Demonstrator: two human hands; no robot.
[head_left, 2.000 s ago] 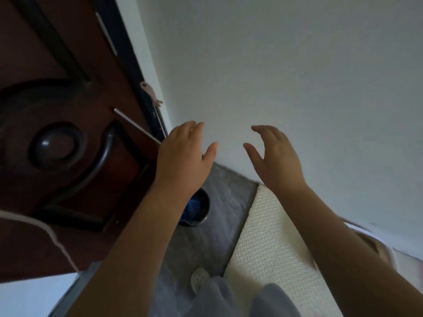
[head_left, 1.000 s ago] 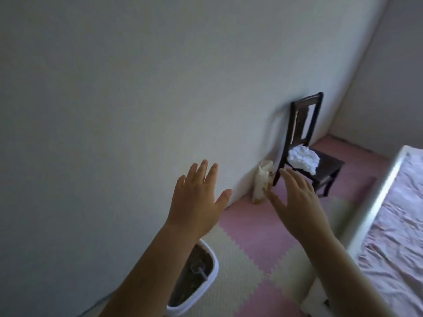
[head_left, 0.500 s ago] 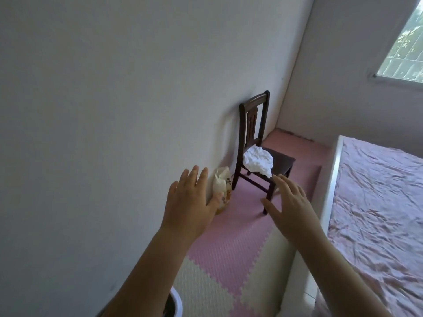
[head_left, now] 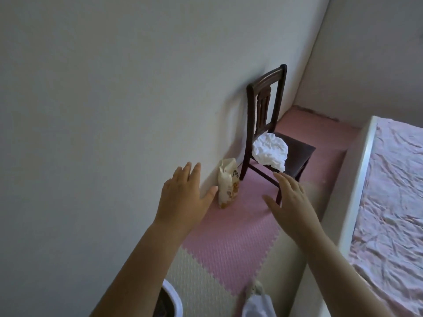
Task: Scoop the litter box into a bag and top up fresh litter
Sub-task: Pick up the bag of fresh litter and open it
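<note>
A cream litter bag with orange print stands upright on the pink floor mat against the wall. A crumpled white plastic bag lies on the seat of a dark wooden chair. Only the white rim of the litter box shows at the bottom edge, under my left forearm. My left hand is held out in the air with fingers straight, just left of the litter bag and holding nothing. My right hand is also spread and empty, in front of the chair's front leg.
A white wall runs along the left. A bed with a pink wrinkled sheet and a white frame fills the right side. Pink and cream foam mats cover the floor strip between wall and bed. My foot shows at the bottom.
The view swung from a dark door, past the litter box, toward the chair and litter bag, which now look nearer. Both hands stayed raised and empty throughout.
</note>
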